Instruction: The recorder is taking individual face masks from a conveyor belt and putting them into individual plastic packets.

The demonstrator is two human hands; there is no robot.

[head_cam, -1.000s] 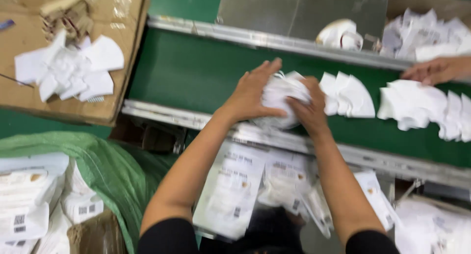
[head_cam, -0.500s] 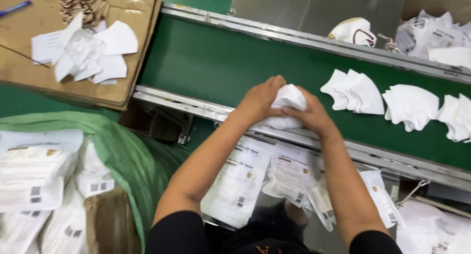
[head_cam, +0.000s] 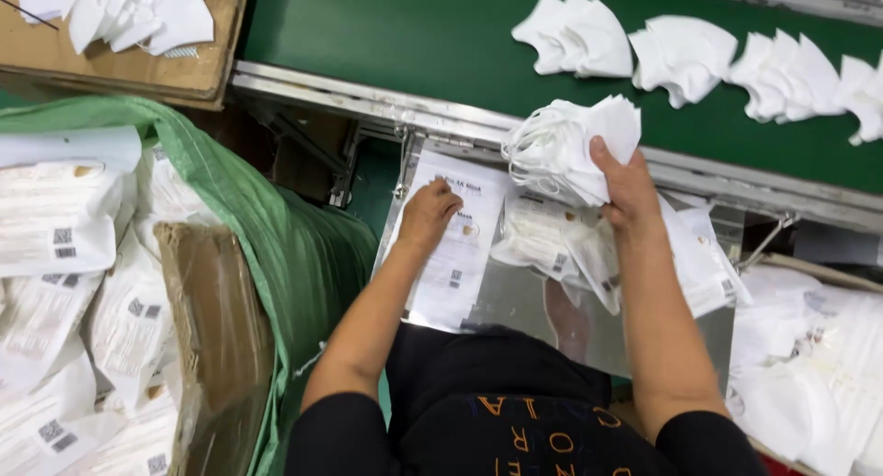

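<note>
Mask piles (head_cam: pixel 682 57) line the belt (head_cam: pixel 414 44) beyond.

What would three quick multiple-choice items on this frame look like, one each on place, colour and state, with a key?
1. Where is the right hand?
A. flat on the cardboard box
B. by the near rail of the conveyor belt, raised over the metal tray
C. inside the green sack

2. What colour is the conveyor belt?
A. green
B. black
C. blue

3. What is the left hand doing?
A. gripping the stack of white masks
B. hanging free in the air
C. resting on a printed white pouch

Key:
1 B, the hand sits just below the belt's metal rail, above the tray.
2 A, the belt surface under the loose mask piles is plain green.
3 C, its fingers lie on the flat pouch; the right hand holds the stack of white masks.
</note>
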